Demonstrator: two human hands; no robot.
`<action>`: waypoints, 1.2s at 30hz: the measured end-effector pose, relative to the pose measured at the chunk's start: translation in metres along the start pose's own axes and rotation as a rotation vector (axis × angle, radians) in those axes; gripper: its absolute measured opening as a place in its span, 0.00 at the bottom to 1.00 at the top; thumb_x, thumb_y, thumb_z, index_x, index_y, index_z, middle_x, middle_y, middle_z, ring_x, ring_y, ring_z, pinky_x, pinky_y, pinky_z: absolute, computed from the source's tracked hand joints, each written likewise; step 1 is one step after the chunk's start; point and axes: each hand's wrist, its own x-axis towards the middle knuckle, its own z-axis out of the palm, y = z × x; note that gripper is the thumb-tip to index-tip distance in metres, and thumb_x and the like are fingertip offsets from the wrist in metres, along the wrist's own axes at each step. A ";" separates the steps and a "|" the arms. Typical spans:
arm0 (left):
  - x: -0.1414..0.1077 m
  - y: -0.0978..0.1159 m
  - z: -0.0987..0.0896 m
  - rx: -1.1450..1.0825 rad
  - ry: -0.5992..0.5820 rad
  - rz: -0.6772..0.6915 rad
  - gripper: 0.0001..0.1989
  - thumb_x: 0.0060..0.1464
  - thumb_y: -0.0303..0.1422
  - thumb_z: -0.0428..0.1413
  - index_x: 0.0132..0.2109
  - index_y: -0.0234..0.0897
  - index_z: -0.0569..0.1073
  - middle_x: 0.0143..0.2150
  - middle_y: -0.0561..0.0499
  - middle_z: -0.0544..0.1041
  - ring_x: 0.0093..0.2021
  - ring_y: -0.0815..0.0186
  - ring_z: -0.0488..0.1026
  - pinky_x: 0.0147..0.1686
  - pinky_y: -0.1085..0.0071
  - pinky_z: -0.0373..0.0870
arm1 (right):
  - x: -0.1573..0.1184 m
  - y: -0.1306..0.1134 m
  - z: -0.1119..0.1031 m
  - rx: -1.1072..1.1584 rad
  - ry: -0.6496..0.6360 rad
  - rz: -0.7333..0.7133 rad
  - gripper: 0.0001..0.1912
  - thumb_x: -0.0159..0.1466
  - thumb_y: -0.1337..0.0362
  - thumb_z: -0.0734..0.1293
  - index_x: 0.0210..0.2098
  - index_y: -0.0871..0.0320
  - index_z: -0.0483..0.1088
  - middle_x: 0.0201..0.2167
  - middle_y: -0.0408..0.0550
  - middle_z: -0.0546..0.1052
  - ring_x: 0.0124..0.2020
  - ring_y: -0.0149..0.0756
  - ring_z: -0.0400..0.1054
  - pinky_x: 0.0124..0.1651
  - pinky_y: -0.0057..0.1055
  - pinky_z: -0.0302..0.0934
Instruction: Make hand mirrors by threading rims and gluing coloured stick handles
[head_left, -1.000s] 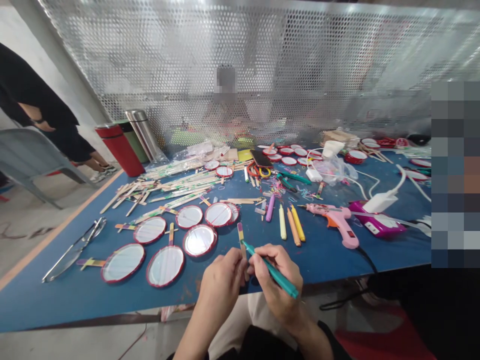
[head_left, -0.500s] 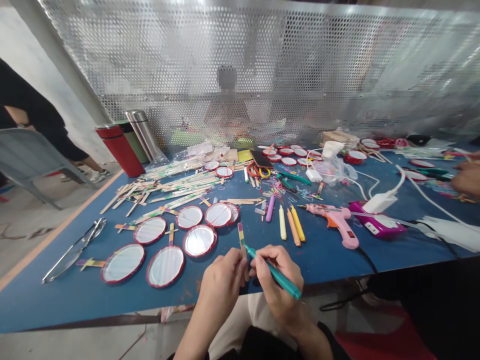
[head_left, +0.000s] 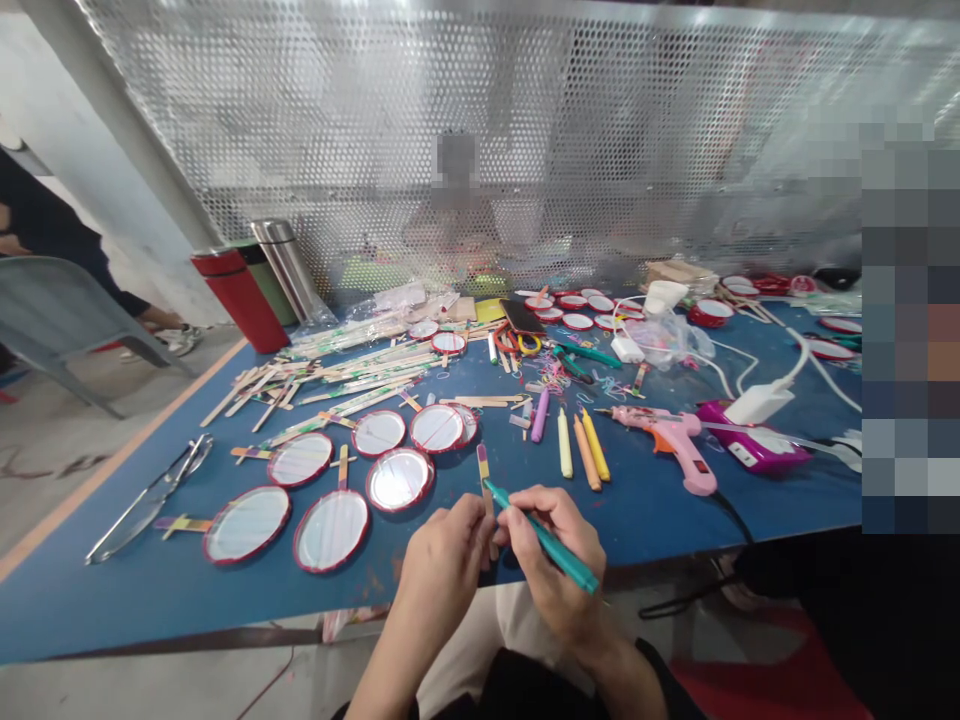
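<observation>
While the left hand [head_left: 444, 570] pinches a craft stick [head_left: 484, 475], the right hand [head_left: 559, 550] pinches a teal marker [head_left: 555, 548] against it, near seven round mirrors [head_left: 331, 531].

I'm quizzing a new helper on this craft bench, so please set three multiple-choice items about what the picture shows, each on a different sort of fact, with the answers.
1. Where does the pink hot glue gun lie?
A. On the blue table, right of the round mirrors
B. Under the table
C. On the floor

2. What colour are the mirrors' rims?
A. Green
B. Red
C. Yellow

3. What is the left hand doing?
A. Holding a painted wooden craft stick
B. Lying flat on the table
C. Gripping the glue gun

Answers:
1. A, the gun sits on the tabletop to the mirrors' right.
2. B, a red band edges each mirror.
3. A, the stick stands up from its fingers, beside the right hand and its teal marker.
</observation>
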 end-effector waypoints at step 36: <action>-0.001 -0.002 0.000 -0.043 0.031 0.009 0.13 0.62 0.34 0.41 0.29 0.42 0.60 0.22 0.54 0.72 0.25 0.67 0.70 0.27 0.75 0.62 | -0.002 -0.001 0.000 -0.042 0.040 0.042 0.03 0.63 0.67 0.64 0.32 0.57 0.67 0.21 0.40 0.74 0.19 0.30 0.71 0.24 0.23 0.66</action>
